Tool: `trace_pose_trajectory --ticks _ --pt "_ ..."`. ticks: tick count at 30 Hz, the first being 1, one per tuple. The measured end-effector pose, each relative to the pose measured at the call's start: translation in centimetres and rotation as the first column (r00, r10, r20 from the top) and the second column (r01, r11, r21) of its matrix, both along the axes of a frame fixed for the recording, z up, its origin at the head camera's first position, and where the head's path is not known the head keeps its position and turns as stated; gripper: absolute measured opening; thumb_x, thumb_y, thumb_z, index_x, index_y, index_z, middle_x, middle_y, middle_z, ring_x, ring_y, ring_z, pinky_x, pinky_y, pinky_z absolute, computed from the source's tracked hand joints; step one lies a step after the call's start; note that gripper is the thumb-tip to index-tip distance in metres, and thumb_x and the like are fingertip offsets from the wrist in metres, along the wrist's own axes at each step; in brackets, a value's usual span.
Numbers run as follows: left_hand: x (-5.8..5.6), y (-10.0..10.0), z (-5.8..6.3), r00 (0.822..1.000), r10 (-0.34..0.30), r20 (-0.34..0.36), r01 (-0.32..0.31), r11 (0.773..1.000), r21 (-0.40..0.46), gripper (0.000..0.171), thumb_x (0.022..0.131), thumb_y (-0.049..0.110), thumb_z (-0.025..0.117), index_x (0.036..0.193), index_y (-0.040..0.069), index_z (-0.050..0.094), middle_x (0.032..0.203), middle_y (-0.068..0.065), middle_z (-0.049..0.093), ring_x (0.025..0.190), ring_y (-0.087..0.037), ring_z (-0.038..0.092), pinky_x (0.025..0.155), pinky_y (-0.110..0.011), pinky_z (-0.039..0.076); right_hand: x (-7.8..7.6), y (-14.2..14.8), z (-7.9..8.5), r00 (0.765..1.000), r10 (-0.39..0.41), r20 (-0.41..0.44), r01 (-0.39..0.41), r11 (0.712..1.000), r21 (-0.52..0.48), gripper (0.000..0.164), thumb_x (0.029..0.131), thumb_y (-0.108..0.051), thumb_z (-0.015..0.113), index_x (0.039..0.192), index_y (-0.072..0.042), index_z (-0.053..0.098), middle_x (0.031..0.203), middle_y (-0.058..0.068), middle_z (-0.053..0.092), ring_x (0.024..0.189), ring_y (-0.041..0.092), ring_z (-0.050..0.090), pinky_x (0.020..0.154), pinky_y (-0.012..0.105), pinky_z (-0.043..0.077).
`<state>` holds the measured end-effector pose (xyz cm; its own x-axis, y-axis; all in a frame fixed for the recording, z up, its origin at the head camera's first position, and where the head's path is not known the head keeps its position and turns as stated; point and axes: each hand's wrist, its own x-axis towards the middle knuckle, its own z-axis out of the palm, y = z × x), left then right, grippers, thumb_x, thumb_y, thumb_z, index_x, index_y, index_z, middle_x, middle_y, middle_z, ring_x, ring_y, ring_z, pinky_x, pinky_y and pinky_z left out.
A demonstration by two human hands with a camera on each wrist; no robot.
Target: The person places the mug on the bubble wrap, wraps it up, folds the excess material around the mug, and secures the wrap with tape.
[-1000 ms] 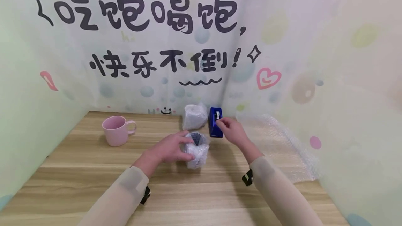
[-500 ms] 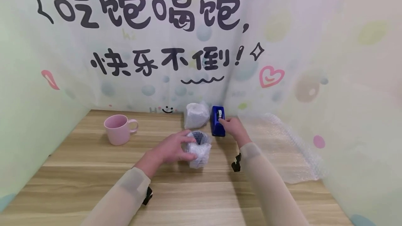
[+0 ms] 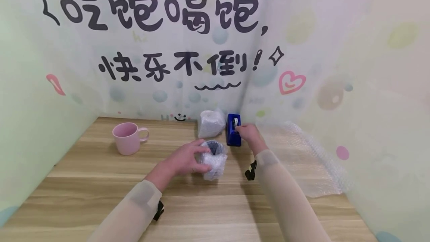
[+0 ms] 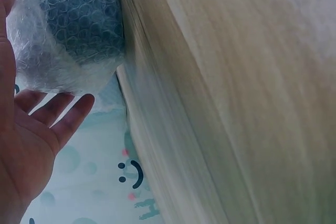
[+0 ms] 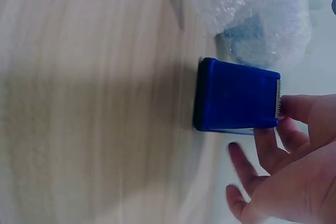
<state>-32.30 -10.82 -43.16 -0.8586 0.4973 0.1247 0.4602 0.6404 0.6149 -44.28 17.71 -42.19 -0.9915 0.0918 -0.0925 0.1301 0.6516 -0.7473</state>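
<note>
My left hand (image 3: 183, 158) holds a bubble-wrapped, cup-shaped bundle (image 3: 215, 167) on the wooden table, thumb on its near side and fingers by its rim. In the left wrist view the wrapped bundle (image 4: 68, 30) shows blue-grey through the clear bubbles. Over at the blue tape dispenser (image 3: 233, 141), my right hand (image 3: 250, 136) has its fingertips by the tape roll. The right wrist view shows the thumb and fingers of that hand (image 5: 304, 166) pinching at the serrated cutter of the dispenser (image 5: 236, 95); the tape between them hardly shows.
A second bubble-wrapped bundle (image 3: 211, 124) stands against the back wall, left of the dispenser. The pink mug (image 3: 127, 144) is at the back left, handle to the right. A clear bubble wrap sheet (image 3: 295, 160) spreads along the table's right side, behind my right arm.
My right hand has come down from above the tape dispenser to its cutter end, fingertips now at it. The left hand stays on the wrapped bundle.
</note>
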Motion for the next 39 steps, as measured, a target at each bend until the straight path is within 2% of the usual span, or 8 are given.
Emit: trace_pose_trajectory --ticks 5,8,14,20,28,31,35,39 --pt "0.0 0.1 -0.2 1.0 0.0 0.006 0.0 1.0 0.012 0.068 0.087 0.046 0.09 0.145 0.014 0.072 0.176 -0.018 0.04 0.16 -0.047 0.042 0.13 -0.06 0.039 -0.4 0.1 0.7 0.999 0.045 0.007 -0.045 0.999 -0.011 0.033 0.114 -0.029 0.054 0.107 0.0 0.068 0.139 0.022 0.071 0.126 0.035 0.067 0.11 0.049 0.053" --pt "0.0 0.1 -0.4 1.0 0.003 -0.001 -0.003 1.0 0.013 0.068 0.087 0.046 0.09 0.144 0.014 0.072 0.175 -0.018 0.041 0.159 -0.047 0.043 0.13 -0.06 0.039 -0.9 0.3 1.0 0.997 0.076 0.0 -0.075 0.996 -0.049 0.031 0.115 -0.025 0.054 0.104 0.002 0.065 0.139 0.025 0.071 0.131 0.039 0.069 0.115 0.049 0.052" --pt "0.0 0.1 -0.5 1.0 0.003 -0.008 -0.003 1.0 0.023 0.066 0.087 0.046 0.09 0.143 0.015 0.073 0.175 -0.017 0.042 0.158 -0.047 0.044 0.129 -0.061 0.04 -0.8 1.0 1.4 0.996 0.09 -0.009 -0.091 0.996 -0.024 0.036 0.115 -0.022 0.051 0.128 0.007 0.066 0.144 0.027 0.067 0.132 0.04 0.07 0.117 0.052 0.051" --pt "0.1 0.1 -0.6 1.0 0.014 -0.003 -0.014 0.999 0.051 0.065 0.086 0.045 0.092 0.141 0.015 0.074 0.173 -0.013 0.046 0.156 -0.044 0.048 0.127 -0.059 0.044 -0.7 0.8 1.8 0.999 0.041 0.02 -0.041 0.999 -0.031 0.04 0.115 -0.025 0.051 0.138 0.004 0.067 0.138 0.023 0.074 0.14 0.041 0.064 0.127 0.056 0.044" --pt "0.1 0.1 -0.8 1.0 0.02 -0.015 -0.019 0.998 0.057 0.063 0.086 0.046 0.092 0.14 0.017 0.075 0.172 -0.01 0.048 0.155 -0.042 0.05 0.125 -0.058 0.046 0.0 -1.6 2.4 0.994 -0.004 0.109 0.002 1.0 0.023 0.048 0.113 -0.029 0.044 0.149 -0.003 0.061 0.15 0.014 0.067 0.144 0.035 0.059 0.101 0.043 0.053" --pt "0.1 0.1 -0.7 1.0 0.028 -0.013 -0.027 0.998 0.064 0.062 0.086 0.045 0.092 0.139 0.018 0.075 0.171 -0.009 0.048 0.155 -0.042 0.05 0.125 -0.058 0.046 0.3 -1.7 2.7 0.998 0.011 0.067 -0.008 0.999 -0.042 0.038 0.109 -0.024 0.047 0.135 -0.002 0.064 0.141 0.014 0.069 0.136 0.033 0.06 0.097 0.042 0.048" --pt "0.1 0.0 -0.7 1.0 0.029 -0.008 -0.028 0.998 0.058 0.063 0.086 0.046 0.093 0.139 0.019 0.075 0.171 -0.009 0.048 0.155 -0.043 0.05 0.125 -0.059 0.045 1.4 -1.8 2.6 1.0 -0.02 0.009 0.021 0.995 -0.096 0.025 0.11 -0.024 0.052 0.092 -0.007 0.056 0.096 0.009 0.055 0.094 0.027 0.051 0.082 0.04 0.042" --pt "0.1 0.1 -0.9 0.999 0.032 -0.004 -0.032 0.998 0.058 0.064 0.086 0.046 0.093 0.141 0.019 0.074 0.172 -0.01 0.047 0.155 -0.043 0.049 0.126 -0.059 0.045 3.0 -2.3 1.6 0.994 -0.092 0.052 0.101 0.973 -0.207 0.031 0.114 -0.031 0.052 0.089 -0.012 0.055 0.086 0.003 0.055 0.079 0.018 0.054 0.07 0.035 0.043"
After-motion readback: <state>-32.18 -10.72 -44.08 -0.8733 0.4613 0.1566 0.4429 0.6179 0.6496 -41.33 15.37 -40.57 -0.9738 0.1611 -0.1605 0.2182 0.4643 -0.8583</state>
